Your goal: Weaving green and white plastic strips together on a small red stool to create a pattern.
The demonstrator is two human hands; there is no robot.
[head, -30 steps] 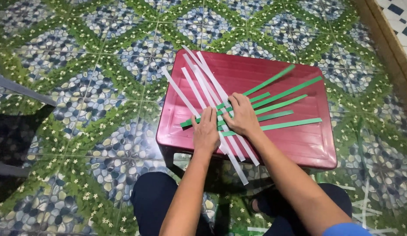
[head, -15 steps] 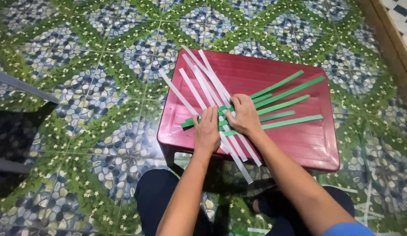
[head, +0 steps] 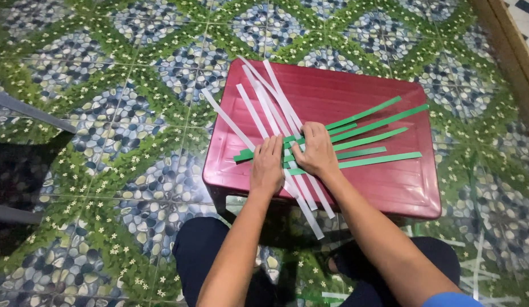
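A person sits on a patterned tile floor [head: 105,131] with a low dark-red plastic stool [head: 355,91] drawn up between the knees, its flat top serving as the work surface. On it lie two sets of paper strips: the white strips [head: 264,96] run diagonally from the far left corner toward the near edge, several hanging past it, and the green strips [head: 378,136] fan out to the right.

The two sets cross in a small patch near the middle of the stool, and both hands rest on that patch. The left hand [head: 267,165] lies palm down, its fingers flat and extended, pressing the crossing rather than gripping anything. The right hand [head: 316,150] sits just beside it, touching it, its fingers curled down onto the strips; whether they pinch one particular strip or only press is hard to tell, since the hand hides the contact.

Judged by the layout, the weave is at an early stage. Only the short stretch under the hands looks interlaced, and how many rows are locked there cannot be seen. Most of each strip's length is loose: the green ends splay apart unevenly and the white ends spread toward the far corner. A few stray strips [head: 463,250] lie on the floor by the right knee.
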